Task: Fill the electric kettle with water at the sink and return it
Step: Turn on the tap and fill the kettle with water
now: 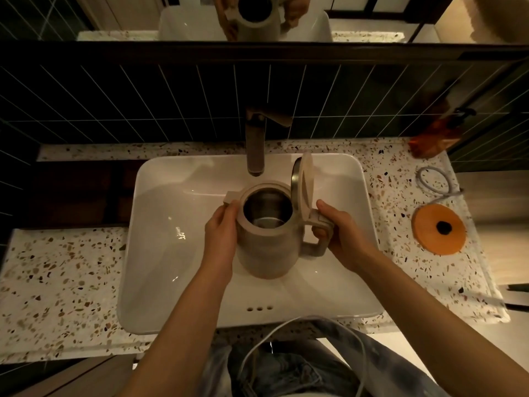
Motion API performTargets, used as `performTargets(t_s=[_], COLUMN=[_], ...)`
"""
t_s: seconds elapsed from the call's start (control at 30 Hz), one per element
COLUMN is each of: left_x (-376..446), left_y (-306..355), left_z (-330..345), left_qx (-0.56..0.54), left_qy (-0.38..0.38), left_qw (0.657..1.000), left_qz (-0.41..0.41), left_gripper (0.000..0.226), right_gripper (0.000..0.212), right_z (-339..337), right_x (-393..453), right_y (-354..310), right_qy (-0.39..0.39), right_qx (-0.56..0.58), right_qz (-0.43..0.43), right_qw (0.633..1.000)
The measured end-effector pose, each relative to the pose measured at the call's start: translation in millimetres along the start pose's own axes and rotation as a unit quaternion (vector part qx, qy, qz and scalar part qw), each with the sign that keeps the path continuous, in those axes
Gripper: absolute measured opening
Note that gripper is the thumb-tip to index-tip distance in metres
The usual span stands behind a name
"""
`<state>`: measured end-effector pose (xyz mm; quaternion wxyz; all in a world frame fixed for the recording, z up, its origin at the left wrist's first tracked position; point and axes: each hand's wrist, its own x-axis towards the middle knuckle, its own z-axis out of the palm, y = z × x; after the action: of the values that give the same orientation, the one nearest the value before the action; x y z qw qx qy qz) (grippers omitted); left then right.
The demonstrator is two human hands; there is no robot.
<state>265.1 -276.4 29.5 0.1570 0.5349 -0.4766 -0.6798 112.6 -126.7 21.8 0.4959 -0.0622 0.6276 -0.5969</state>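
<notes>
A beige electric kettle (pixel 267 247) is held upright over the white sink basin (pixel 160 224). Its lid (pixel 303 183) stands open to the right, showing the steel inside. My left hand (pixel 219 234) presses against the kettle's left side below the spout. My right hand (pixel 336 233) grips the handle. The faucet (pixel 255 144) ends just behind and above the kettle's mouth, and no water runs from it. The round orange kettle base (pixel 439 229) lies on the counter to the right, with its grey cord (pixel 432 181) looped behind it.
A speckled terrazzo counter (pixel 60 285) surrounds the sink. An amber bottle (pixel 435 136) stands at the back right corner against dark tiles. A mirror above reflects the kettle. A white cable (pixel 286 330) hangs in front of my legs.
</notes>
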Motion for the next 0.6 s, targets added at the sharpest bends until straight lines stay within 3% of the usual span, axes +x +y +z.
performTargets(t_s=[0.13,0.33,0.6], left_x=[19,49,71], left_y=[9,14,29], left_z=[8,16,21], left_qx=[-0.007,0.002,-0.003], left_qy=[0.031,0.045,0.058], left_qw=[0.999,0.994,0.995], left_qz=[-0.042,-0.096,-0.082], left_gripper=[0.02,0.032,0.026], right_gripper=[0.036,0.033,0.03], right_z=[4,10,12], right_x=[19,48,75], right_y=[-11,-21,-25], right_qy=[-0.004,0.011,0.013], right_qx=[0.043,0.031,0.031], right_qz=[0.06,0.163,0.139], right_qw=[0.997,0.986,0.99])
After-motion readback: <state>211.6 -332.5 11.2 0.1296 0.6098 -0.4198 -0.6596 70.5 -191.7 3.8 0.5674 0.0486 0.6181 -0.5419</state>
